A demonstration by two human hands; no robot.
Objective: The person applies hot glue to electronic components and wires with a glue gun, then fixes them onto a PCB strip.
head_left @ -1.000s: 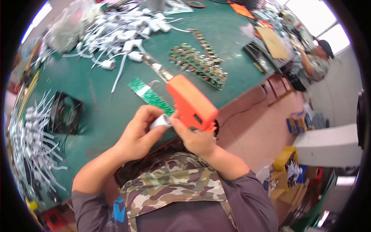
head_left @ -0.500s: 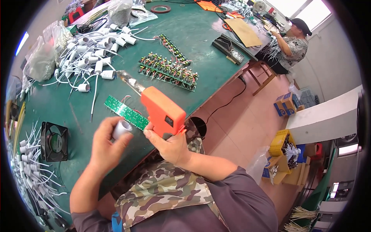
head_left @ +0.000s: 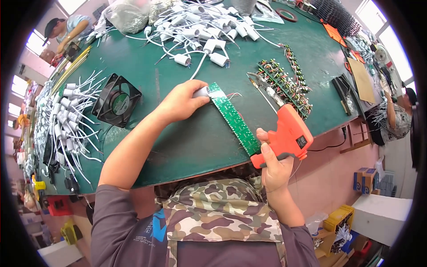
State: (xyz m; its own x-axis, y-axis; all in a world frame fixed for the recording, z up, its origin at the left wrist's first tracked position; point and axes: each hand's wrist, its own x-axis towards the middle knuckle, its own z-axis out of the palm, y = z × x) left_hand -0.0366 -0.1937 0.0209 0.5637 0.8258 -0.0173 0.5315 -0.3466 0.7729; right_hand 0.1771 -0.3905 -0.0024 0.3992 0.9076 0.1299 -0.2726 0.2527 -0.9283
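My left hand [head_left: 184,101] is closed around a white plastic socket [head_left: 202,92], a short cylinder mostly covered by my fingers. A white cable runs up and away from beside that hand. Just right of the socket lies a long green circuit board panel [head_left: 233,119], flat on the table, with a thin red wire at its side. My right hand [head_left: 276,168] grips an orange soldering gun [head_left: 291,133] by its handle. Its metal tip points up and left, above the board panel's right side. Beyond the tip are several populated circuit boards [head_left: 284,84] with wires and small parts.
A heap of white corded sockets [head_left: 200,31] covers the back of the green table [head_left: 178,147]. At left stand a black fan [head_left: 118,101] and another pile of sockets [head_left: 66,118]. A black tray [head_left: 344,93] is at right. Two other people sit at far left and far right.
My view has turned, shifting the scene. My left hand has brought the socket to the board panel's far end. The soldering gun is now farther right of my left hand.
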